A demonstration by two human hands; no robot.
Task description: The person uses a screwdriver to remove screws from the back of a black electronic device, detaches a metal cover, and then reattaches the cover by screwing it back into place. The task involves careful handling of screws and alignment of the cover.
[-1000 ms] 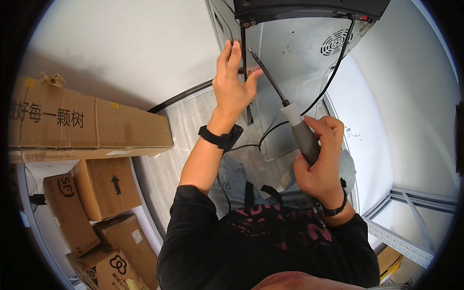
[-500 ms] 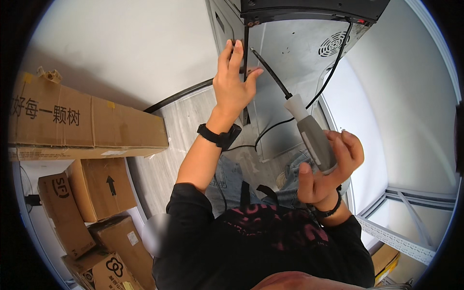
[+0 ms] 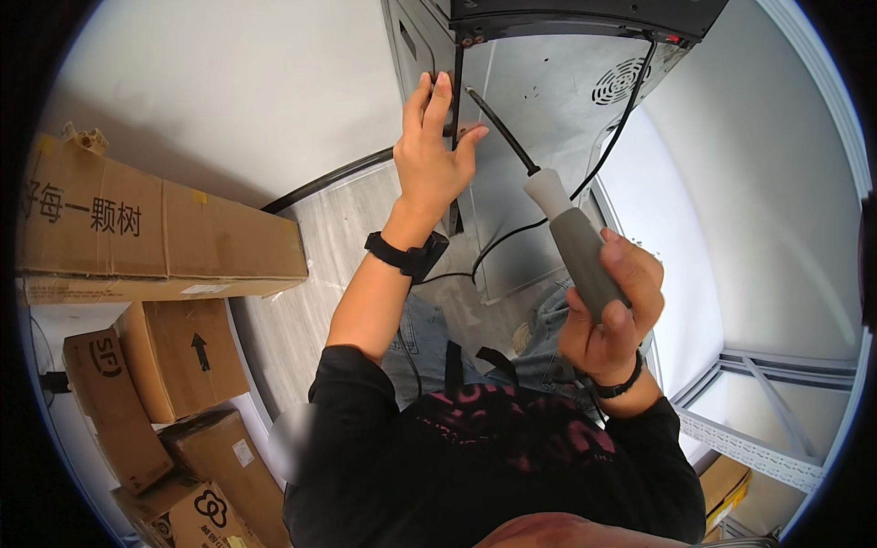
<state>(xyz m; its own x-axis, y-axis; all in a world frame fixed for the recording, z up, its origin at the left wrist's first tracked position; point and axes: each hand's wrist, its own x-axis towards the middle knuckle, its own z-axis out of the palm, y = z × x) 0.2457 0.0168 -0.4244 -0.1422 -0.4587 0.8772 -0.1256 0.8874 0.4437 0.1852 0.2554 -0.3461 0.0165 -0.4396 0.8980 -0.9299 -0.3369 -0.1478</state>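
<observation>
In my right hand (image 3: 617, 310) is a screwdriver (image 3: 575, 239) with a thick grey handle, a pale collar and a long black shaft. Its tip points up and left, close to the dark front edge (image 3: 459, 91) of a large silver metal cabinet (image 3: 539, 100); whether it touches cannot be made out. My left hand (image 3: 436, 155) rests along that edge, fingers stretched over the side with the recessed grey panel (image 3: 408, 64) and thumb out on the silver side. What lies under the left fingertips is hidden.
A black cable (image 3: 614, 151) hangs from the cabinet's dark top (image 3: 585, 16) and loops to the floor. A long cardboard box (image 3: 164, 224) and several smaller cartons (image 3: 187, 356) stand at the left. A white metal rack (image 3: 754, 443) is at the lower right.
My right fingers have closed further round the screwdriver handle. The view has shifted slightly, and my left hand keeps its place at the cabinet edge.
</observation>
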